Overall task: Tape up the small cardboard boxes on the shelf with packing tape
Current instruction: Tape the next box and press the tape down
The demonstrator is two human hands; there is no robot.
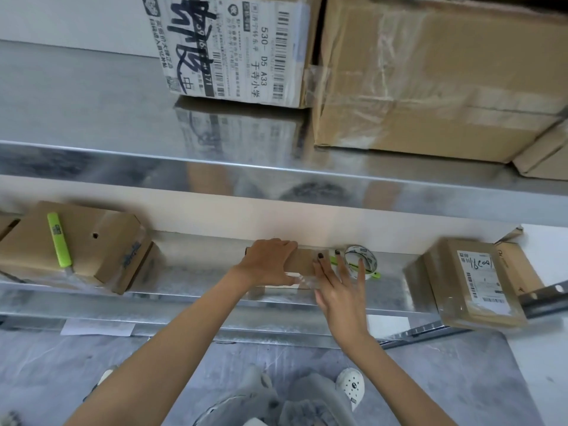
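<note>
A small flat cardboard box lies on the lower metal shelf, at its middle. My left hand rests on top of the box's left part, fingers curled over its far edge. My right hand lies with straight, spread fingers on the box's right end, over a strip of clear tape that runs along the near edge. A roll of clear packing tape stands just right of the box, behind my right fingers, with a green cutter under it.
A taller cardboard box with a green utility knife on top stands at the shelf's left. A labelled, taped box sits at the right. Large cartons fill the upper shelf. My feet show below on the grey floor.
</note>
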